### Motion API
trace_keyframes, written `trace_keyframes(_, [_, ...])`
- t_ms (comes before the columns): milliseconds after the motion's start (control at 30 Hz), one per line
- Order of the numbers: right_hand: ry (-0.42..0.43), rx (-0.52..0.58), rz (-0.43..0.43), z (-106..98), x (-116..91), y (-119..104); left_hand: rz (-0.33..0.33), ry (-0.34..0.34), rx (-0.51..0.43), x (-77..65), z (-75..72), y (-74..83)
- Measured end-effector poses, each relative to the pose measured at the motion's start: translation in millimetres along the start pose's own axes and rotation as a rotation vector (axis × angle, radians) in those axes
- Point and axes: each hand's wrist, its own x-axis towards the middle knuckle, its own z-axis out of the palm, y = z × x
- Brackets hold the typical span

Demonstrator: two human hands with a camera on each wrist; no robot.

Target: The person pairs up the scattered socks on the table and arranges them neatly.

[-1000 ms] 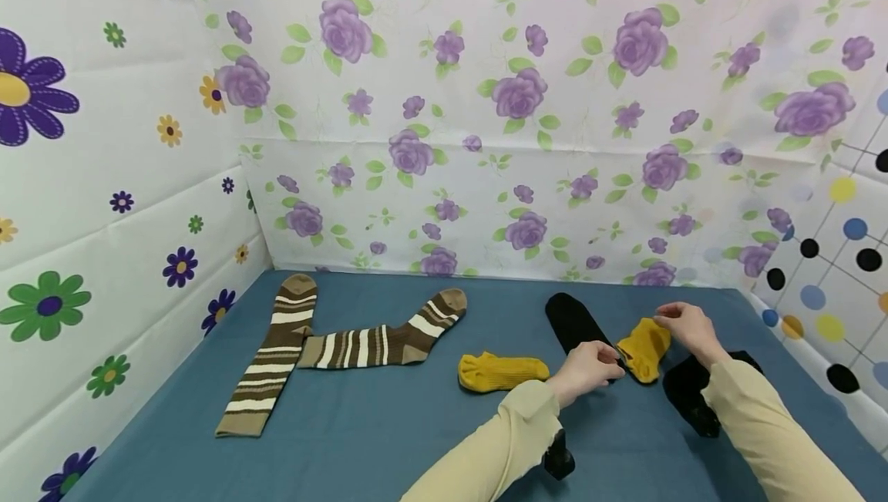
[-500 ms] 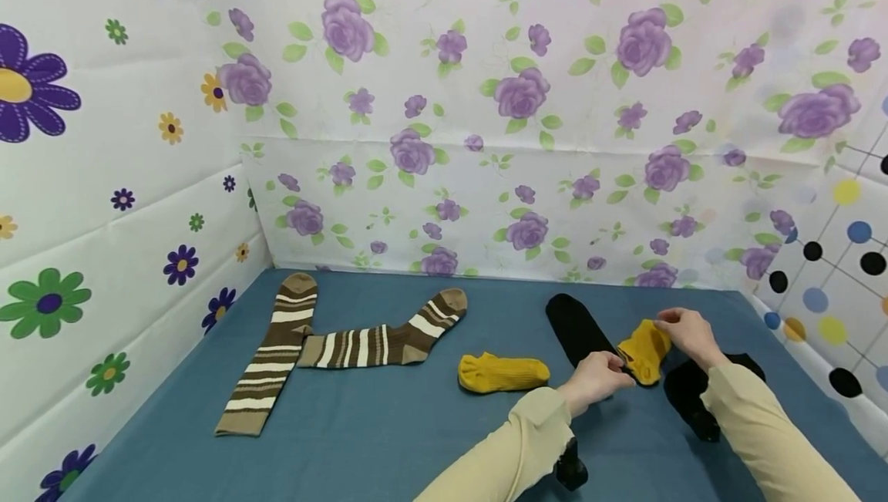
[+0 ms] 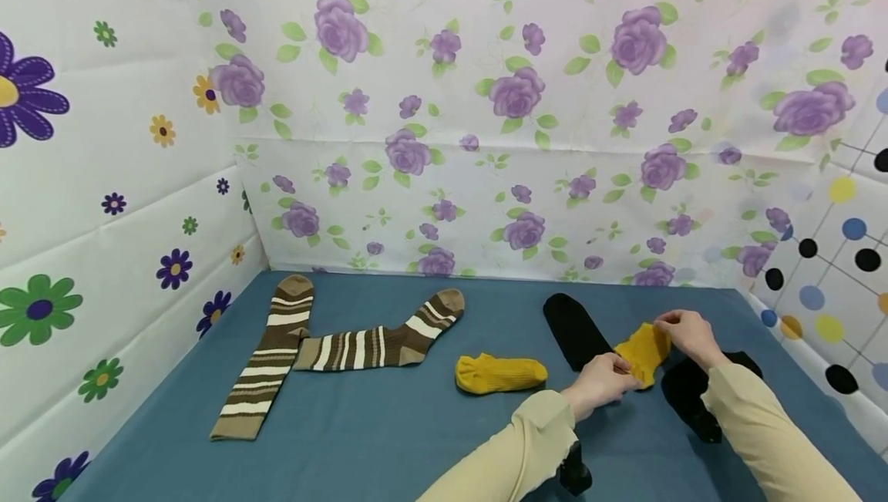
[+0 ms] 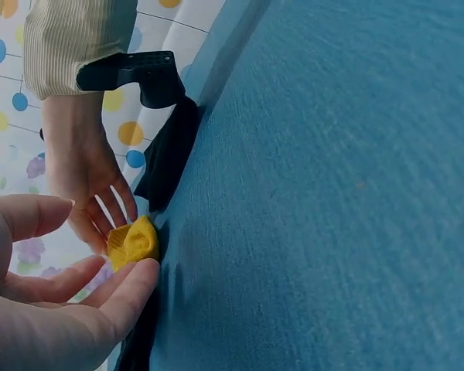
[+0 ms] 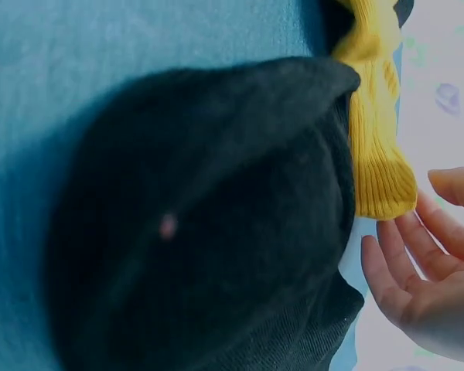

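A yellow sock lies bunched between my two hands, its ribbed end showing in the right wrist view. My left hand is at its near side, fingertips by the fabric; in the left wrist view the thumb stands well apart from the fingers. From the far right, my right hand touches the sock's edge with extended fingers, thumb apart. A black sock stretches behind the left hand. Another black sock lies partly under the right forearm and fills much of the right wrist view.
A second yellow sock lies left of my left hand. Two brown-and-white striped socks overlap at the far left on the blue cloth. Flowered sheets rise behind and at the left. Black wrist mounts hang under both sleeves.
My left hand has shifted slightly right and nearer, along the yellow sock's edge. The sock looks a little more spread out. My right hand has barely moved.
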Motion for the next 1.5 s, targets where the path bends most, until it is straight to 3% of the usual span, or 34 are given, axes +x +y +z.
trace_keyframes(300, [-0.017, 0.053, 0.014, -6.3, -4.7, 6.4, -0.103, -0.003, -0.132, -6.3, 4.4, 5.2])
trace_keyframes(433, [-0.017, 0.060, 0.023, -7.6, -5.2, 10.2, -0.117, 0.051, -0.154, -8.3, 8.4, 6.3])
trace_keyframes(633, [-0.038, 0.027, 0.035, -7.2, -7.2, 11.7, -0.119, 0.132, -0.258, -8.1, 14.3, 3.4])
trace_keyframes(933, [-0.108, 0.015, 0.061, -4.2, -3.4, 17.4, -0.067, 0.160, -0.174, -6.9, 16.9, -3.6])
trace_keyframes(1133, [-0.090, 0.035, 0.073, -2.8, -2.8, 18.8, -0.053, 0.146, -0.177, -7.5, 17.0, -1.3])
trace_keyframes(1300, [-0.089, 0.066, 0.083, -5.3, -4.2, 17.2, -0.036, 0.145, -0.083, -6.4, 16.6, -2.5])
trace_keyframes(1400, [-0.086, 0.090, 0.080, -6.6, -5.8, 17.0, -0.013, 0.168, -0.025, -4.6, 17.6, -2.1])
trace_keyframes(1500, [-0.090, 0.115, 0.077, -5.7, -5.9, 17.2, 0.005, 0.216, -0.039, -2.3, 18.6, -1.1])
